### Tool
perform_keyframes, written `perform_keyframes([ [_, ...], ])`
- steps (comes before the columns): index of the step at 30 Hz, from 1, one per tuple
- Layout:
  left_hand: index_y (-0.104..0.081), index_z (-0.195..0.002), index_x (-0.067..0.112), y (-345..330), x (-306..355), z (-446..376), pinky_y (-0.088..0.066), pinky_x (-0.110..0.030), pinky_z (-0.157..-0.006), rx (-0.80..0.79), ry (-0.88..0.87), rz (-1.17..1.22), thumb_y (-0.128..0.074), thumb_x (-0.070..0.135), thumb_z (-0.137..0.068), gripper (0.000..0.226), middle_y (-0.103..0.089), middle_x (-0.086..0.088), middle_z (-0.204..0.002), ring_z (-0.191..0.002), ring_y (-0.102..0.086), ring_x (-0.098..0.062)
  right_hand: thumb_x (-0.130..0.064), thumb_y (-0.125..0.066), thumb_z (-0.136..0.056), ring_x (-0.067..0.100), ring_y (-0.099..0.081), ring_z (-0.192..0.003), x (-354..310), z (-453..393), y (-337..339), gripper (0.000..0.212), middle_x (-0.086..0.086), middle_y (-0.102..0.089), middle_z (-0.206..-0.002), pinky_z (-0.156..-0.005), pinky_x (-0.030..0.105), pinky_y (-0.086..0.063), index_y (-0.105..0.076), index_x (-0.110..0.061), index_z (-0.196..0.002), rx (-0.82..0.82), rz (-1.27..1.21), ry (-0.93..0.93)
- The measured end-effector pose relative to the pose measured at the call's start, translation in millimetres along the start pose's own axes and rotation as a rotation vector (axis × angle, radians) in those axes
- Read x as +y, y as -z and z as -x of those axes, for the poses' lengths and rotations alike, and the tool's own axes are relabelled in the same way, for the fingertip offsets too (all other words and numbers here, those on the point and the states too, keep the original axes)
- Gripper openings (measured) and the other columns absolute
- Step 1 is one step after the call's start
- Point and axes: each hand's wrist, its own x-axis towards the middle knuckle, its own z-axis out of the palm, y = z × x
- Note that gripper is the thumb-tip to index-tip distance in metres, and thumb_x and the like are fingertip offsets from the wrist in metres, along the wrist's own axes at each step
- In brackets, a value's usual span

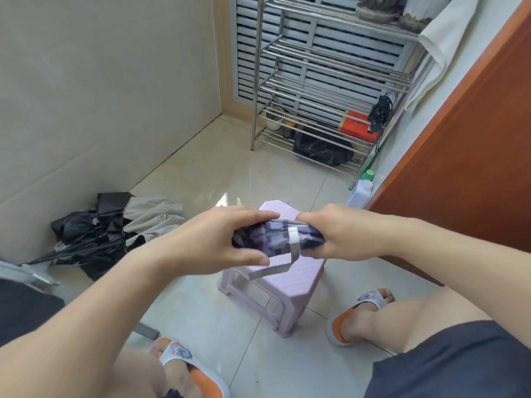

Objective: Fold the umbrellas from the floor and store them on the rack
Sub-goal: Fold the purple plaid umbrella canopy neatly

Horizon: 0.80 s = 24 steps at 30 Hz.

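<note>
Two hands on one folded purple umbrella [275,235], held level above the pink plastic stool [275,285] in the head view. Left hand [221,239] wrapped around the left end of the bundle, fingers curled over the top and thumb pressed underneath, firmly closed on the fabric. Right hand [336,235] gripping the right end the same way, fingers tucked under and knuckles up. Closure strap [283,261] with a white tab looped over the middle of the bundle, loose tail dangling down toward the left, just under the left thumb.

More umbrellas [115,234] heaped on the tiled floor [230,173] against the left wall: black canopies tangled with a beige one, ribs splayed, none folded.

Metal rack [330,79] standing in the far corner in front of a slatted panel, several tiers of steel bars. On the lower tiers: a red box [357,126], a black bag [321,149], a white cup [274,120]. A black folded umbrella [379,110] hanging by the rack's right post. White cloth [439,44] draped at the upper right.

Orange door [459,156] along the right. White bottle with green cap [362,191] on the floor beside it. Orange and white slippers [356,317] on both feet either side of the stool.
</note>
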Motion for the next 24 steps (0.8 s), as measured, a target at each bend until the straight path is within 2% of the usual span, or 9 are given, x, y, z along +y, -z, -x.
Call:
perform_keyframes([
  [3,-0.043,-0.146,0.048,-3,2,2,-0.053,-0.031,-0.078,0.078,-0.206,-0.273,-0.080,0.050,-0.081,0.075,-0.059,0.017,-0.123,-0.099,-0.060,-0.009,-0.029,-0.071,-0.087,0.015,-0.056,-0.053,2,5,10,0.018,0.008,-0.061,-0.070,-0.057,0.040,-0.051,-0.055,-0.019,-0.089,-0.189,-0.323,-0.051],
  [6,-0.062,-0.138,0.035,-9,2,-2,-0.054,-0.037,-0.078,0.187,-0.293,-0.091,-0.078,0.035,-0.090,0.050,-0.069,0.009,-0.116,-0.096,-0.067,-0.016,-0.036,-0.074,-0.086,0.015,-0.062,-0.061,4,3,17,0.020,0.004,-0.065,-0.075,-0.061,0.034,-0.052,-0.059,-0.022,-0.088,-0.188,-0.271,-0.057],
  [10,-0.062,-0.129,0.051,-13,-9,-7,-0.054,-0.039,-0.079,0.266,-0.094,0.140,-0.078,0.026,-0.088,0.050,-0.074,0.009,-0.099,-0.091,-0.068,-0.013,-0.039,-0.073,-0.088,0.012,-0.055,-0.099,7,5,1,0.023,-0.011,-0.061,-0.101,-0.085,0.025,-0.044,-0.066,-0.028,-0.107,0.378,-0.060,0.004],
  [13,-0.069,-0.125,0.044,-13,-17,-9,-0.054,-0.039,-0.076,0.380,-0.083,0.031,-0.078,0.026,-0.090,0.041,-0.072,0.011,-0.098,-0.086,-0.066,-0.012,-0.034,-0.065,-0.095,0.010,-0.059,-0.092,-21,15,-23,0.012,-0.009,-0.065,-0.095,-0.079,0.023,-0.045,-0.067,-0.023,-0.097,0.885,-0.416,-0.096],
  [14,-0.072,-0.125,0.039,-13,-16,-9,-0.054,-0.037,-0.074,0.422,-0.108,-0.027,-0.076,0.029,-0.091,0.035,-0.072,0.011,-0.101,-0.085,-0.065,-0.012,-0.039,-0.060,-0.098,0.007,-0.062,-0.088,-32,14,-30,0.016,-0.010,-0.067,-0.091,-0.074,0.021,-0.046,-0.064,-0.024,-0.094,0.910,-0.586,-0.219],
  [17,-0.074,-0.123,0.033,-13,-12,-6,-0.055,-0.032,-0.068,0.524,-0.181,-0.202,-0.070,0.031,-0.094,0.029,-0.071,0.004,-0.108,-0.081,-0.067,-0.019,-0.056,-0.055,-0.096,-0.001,-0.064,-0.093,-56,-1,-42,0.032,-0.009,-0.071,-0.101,-0.077,0.010,-0.046,-0.064,-0.026,-0.103,0.634,-1.101,-0.398],
  [19,-0.074,-0.123,0.032,-14,-11,-8,-0.055,-0.032,-0.064,0.566,-0.221,-0.288,-0.068,0.028,-0.094,0.030,-0.071,0.001,-0.111,-0.081,-0.068,-0.023,-0.056,-0.059,-0.094,0.004,-0.067,-0.103,-58,-8,-48,0.038,-0.007,-0.075,-0.105,-0.093,0.021,-0.048,-0.067,-0.022,-0.107,0.566,-1.324,-0.364],
  [21,-0.074,-0.124,0.031,-14,-11,-11,-0.055,-0.035,-0.061,0.602,-0.257,-0.353,-0.066,0.024,-0.095,0.031,-0.070,-0.001,-0.112,-0.080,-0.068,-0.025,-0.045,-0.064,-0.095,0.009,-0.067,-0.095,-57,-10,-53,0.030,-0.002,-0.074,-0.094,-0.094,0.031,-0.048,-0.069,-0.017,-0.101,0.613,-1.382,-0.337],
  [24,-0.074,-0.125,0.031,-13,-13,-11,-0.054,-0.034,-0.060,0.647,-0.264,-0.426,-0.065,0.022,-0.096,0.032,-0.070,-0.001,-0.113,-0.079,-0.065,-0.026,-0.032,-0.068,-0.096,0.022,-0.051,-0.080,-53,-9,-60,0.021,0.009,-0.054,-0.079,-0.096,0.047,-0.046,-0.073,-0.019,-0.080,0.657,-1.489,-0.289],
])
